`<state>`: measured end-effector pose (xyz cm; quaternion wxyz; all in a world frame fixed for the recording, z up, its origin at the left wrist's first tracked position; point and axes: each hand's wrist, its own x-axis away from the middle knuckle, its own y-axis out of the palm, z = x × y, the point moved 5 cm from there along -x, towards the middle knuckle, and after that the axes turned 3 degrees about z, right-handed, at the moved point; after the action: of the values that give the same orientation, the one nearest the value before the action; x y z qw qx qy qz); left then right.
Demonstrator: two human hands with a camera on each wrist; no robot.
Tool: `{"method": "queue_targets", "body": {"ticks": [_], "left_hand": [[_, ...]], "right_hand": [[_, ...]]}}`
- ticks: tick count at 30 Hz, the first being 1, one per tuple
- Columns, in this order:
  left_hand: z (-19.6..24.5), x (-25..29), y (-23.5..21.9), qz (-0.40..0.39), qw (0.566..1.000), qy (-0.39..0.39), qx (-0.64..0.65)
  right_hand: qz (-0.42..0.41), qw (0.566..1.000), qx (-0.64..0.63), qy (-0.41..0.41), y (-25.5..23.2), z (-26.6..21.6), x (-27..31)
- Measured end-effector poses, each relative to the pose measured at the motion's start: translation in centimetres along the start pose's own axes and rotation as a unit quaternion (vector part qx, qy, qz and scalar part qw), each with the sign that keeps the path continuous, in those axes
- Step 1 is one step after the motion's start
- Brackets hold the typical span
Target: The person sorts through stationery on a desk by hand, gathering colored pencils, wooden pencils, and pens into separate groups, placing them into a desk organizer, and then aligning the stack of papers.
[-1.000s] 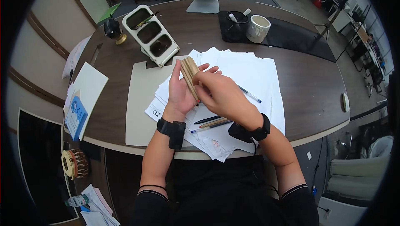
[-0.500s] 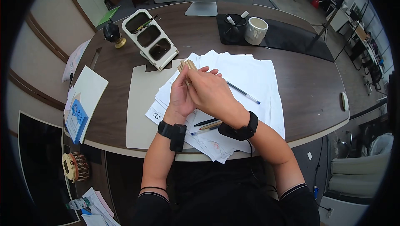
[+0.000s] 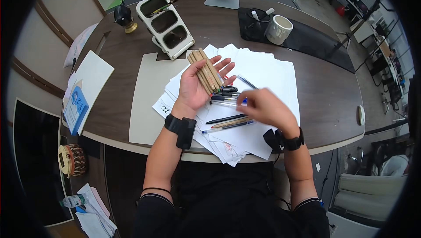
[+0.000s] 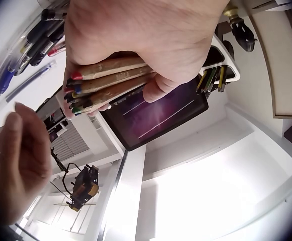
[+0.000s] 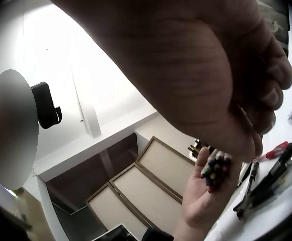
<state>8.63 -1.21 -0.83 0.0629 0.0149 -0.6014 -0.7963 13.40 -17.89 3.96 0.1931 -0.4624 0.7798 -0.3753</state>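
A bundle of wooden coloured pencils lies across the palm of my left hand, under the thumb, while the other fingers stretch out to the right. In the left wrist view the bundle's coloured tips stick out past the hand. My right hand is blurred and hovers over the right side of the papers with loosely bent fingers. Nothing shows between thumb and fingers in the left wrist view. Several pens lie between the two hands. Nearer me are a black pen, a wooden pencil and a blue-capped pen.
Loose white papers cover the desk mat. Behind them stands a white three-compartment organizer with pencils in its top section. A mug and a black pen cup stand at the back right, in front of the monitor.
My right hand has left the pencil bundle and moved right, towards me. My left palm has opened out, showing the pencils side by side. The head view has shifted slightly.
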Motion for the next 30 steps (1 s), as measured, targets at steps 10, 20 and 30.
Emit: {"method": "queue_targets", "body": {"ticks": [10, 20, 30], "left_hand": [[0.2, 0.1, 0.3, 0.016, 1.000, 0.007, 0.004], [0.2, 0.2, 0.4, 0.021, 1.000, 0.011, 0.007], [0.1, 0.2, 0.3, 0.016, 1.000, 0.002, 0.008]], "right_hand": [[-0.058, 0.990, 0.098, -0.083, 4.6, -0.9, 1.2], [-0.026, 0.989, 0.144, -0.037, 4.2, -0.4, -0.1], [0.109, 0.977, -0.178, -0.029, -2.4, -2.2, 1.4]]}}
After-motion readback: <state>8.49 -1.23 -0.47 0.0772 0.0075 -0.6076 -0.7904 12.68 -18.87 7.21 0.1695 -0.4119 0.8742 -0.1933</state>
